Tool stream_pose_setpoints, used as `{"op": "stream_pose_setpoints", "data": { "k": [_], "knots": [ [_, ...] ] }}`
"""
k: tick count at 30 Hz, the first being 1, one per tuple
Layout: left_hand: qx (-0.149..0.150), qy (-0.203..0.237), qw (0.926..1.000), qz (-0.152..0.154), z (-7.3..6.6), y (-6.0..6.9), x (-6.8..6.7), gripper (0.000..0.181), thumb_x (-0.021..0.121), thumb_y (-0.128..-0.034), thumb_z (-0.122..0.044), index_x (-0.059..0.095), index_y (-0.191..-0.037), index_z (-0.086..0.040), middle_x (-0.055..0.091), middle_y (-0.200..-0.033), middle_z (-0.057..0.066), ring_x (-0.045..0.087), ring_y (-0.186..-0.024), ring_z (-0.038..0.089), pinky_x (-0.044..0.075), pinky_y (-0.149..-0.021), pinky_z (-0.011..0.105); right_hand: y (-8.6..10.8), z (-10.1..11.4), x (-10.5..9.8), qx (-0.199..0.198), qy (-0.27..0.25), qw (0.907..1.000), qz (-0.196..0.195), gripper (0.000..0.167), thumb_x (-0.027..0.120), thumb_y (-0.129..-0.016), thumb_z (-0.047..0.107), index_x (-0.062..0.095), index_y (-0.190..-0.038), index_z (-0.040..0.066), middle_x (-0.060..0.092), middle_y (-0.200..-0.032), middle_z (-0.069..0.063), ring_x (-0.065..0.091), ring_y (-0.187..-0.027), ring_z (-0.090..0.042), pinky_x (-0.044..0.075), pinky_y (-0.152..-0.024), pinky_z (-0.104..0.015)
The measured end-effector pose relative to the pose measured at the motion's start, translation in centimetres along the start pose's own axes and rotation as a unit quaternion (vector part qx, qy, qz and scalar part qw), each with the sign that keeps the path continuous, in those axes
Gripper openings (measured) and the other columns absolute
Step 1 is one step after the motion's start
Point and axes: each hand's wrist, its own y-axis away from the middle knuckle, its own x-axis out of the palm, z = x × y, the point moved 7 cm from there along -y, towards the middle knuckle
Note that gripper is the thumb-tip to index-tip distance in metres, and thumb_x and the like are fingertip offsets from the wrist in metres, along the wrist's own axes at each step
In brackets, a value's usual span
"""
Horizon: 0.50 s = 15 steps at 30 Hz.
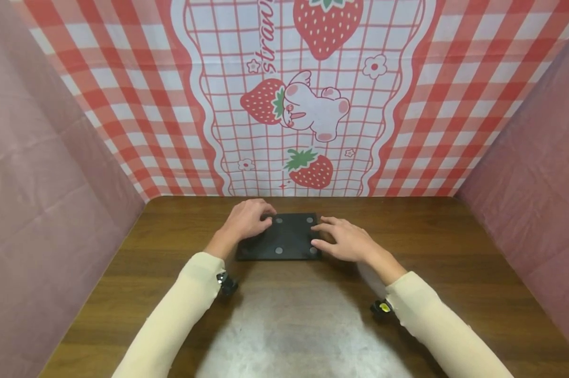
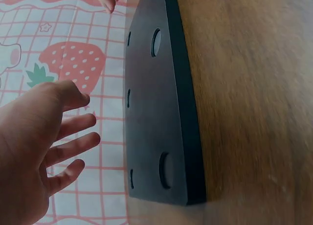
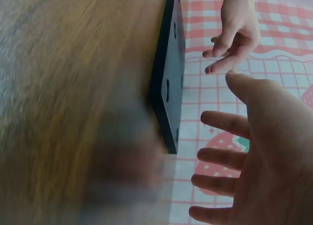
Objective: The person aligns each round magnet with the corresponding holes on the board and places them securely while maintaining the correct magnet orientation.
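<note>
A flat black rectangular board (image 1: 295, 236) with several round greyish spots lies on the wooden table near its back edge. Seen from the left wrist, these spots on the board (image 2: 151, 122) look like shallow round recesses. My left hand (image 1: 250, 218) is over the board's left part, its fingers loosely bent and holding nothing. In the left wrist view, that hand (image 2: 44, 146) appears apart from the board. My right hand (image 1: 345, 240) is at the board's right edge, fingers spread; whether the fingertips touch it I cannot tell. The right wrist view shows this hand (image 3: 264, 151) with nothing in its grasp.
Behind the table (image 1: 171, 294) hangs a red-and-white checked cloth (image 1: 284, 105) printed with strawberries. Pinkish cloth walls (image 1: 53, 157) close in both sides. A small dark device is worn at each wrist.
</note>
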Motion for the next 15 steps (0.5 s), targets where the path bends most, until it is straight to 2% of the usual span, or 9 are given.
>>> {"op": "stream_pose_setpoints", "data": {
  "k": [4, 10, 15],
  "knots": [
    [0.008, -0.008, 0.9997, -0.024, 0.2, 0.7, -0.7, 0.027, 0.072, -0.1047, -0.028, 0.086, -0.127, -0.020, 0.083, -0.135, 0.005, 0.078, -0.127, 0.030, 0.062, -0.106, 0.050, 0.4, 0.0, -0.9, -0.001, 0.010, 0.9998, -0.017, 0.054, 0.066, -0.112, 0.051, 0.070, -0.156, 0.019, 0.055, -0.172, -0.021, 0.054, -0.157, -0.051, 0.047, -0.118, -0.079],
    [0.009, -0.009, 0.9992, -0.037, 0.3, 1.7, -1.7, 0.033, 0.068, -0.1074, -0.037, 0.085, -0.129, -0.019, 0.083, -0.137, 0.006, 0.076, -0.131, 0.032, 0.061, -0.108, 0.051, 0.9, -0.3, -2.9, -0.004, 0.030, 0.9982, -0.052, 0.052, 0.069, -0.111, 0.048, 0.072, -0.153, 0.018, 0.062, -0.166, -0.022, 0.060, -0.153, -0.049, 0.052, -0.114, -0.077],
    [0.014, -0.017, 0.9984, -0.053, 0.2, 2.6, -2.7, 0.039, 0.067, -0.1080, -0.045, 0.083, -0.133, -0.019, 0.081, -0.140, 0.008, 0.075, -0.132, 0.035, 0.061, -0.105, 0.055, 1.7, -1.2, -4.8, 0.006, 0.035, 0.9969, -0.070, 0.052, 0.068, -0.111, 0.049, 0.072, -0.152, 0.018, 0.066, -0.163, -0.020, 0.060, -0.152, -0.047, 0.051, -0.116, -0.076]
  ]
}}
